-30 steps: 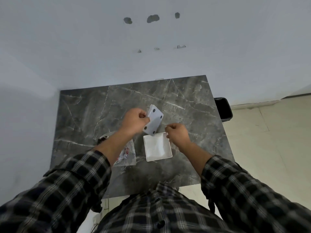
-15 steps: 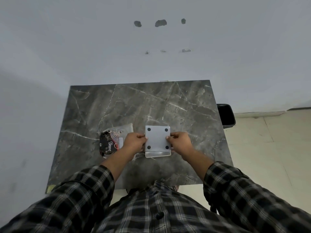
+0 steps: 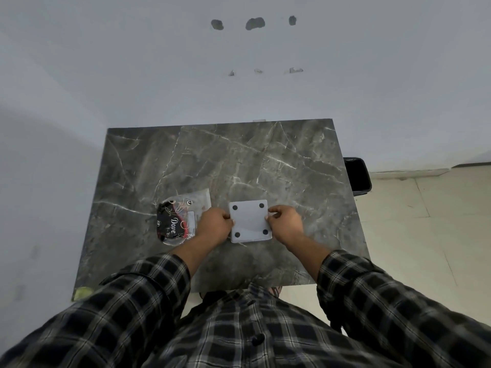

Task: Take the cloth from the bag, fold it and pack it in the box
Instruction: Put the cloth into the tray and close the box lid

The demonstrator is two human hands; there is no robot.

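Bag [image 3: 183,220] of clear plastic lies at the left of your working area on the grey marbled table [image 3: 292,160], flat, with a dark printed cloth [image 3: 170,225] visible inside it; the cloth has not been taken out. Judged from its look, the bag is light, thin and slippery, and the cloth within is soft and limp, so take hold of the bag at its paler upper end, where the opening appears to be, though this cannot be confirmed, and pinch the cloth itself by a corner or edge. Your left hand [image 3: 215,225] sits just right of the bag, overlapping its near corner, its fingers curled together and pressed against the left side of the box [image 3: 249,221]. The box, a pale square piece with four dark dots at its corners, lies flat between your hands and looks rigid and light; whether the dotted face is a lid or the underside cannot be told. Your right hand [image 3: 285,224] clamps the box's right side, thumb and fingertips closed on its edge. Open table lies beyond the box and to the right for unfolding and folding; the near table edge is close to your body, and a black bin [image 3: 357,176] stands off the right edge.
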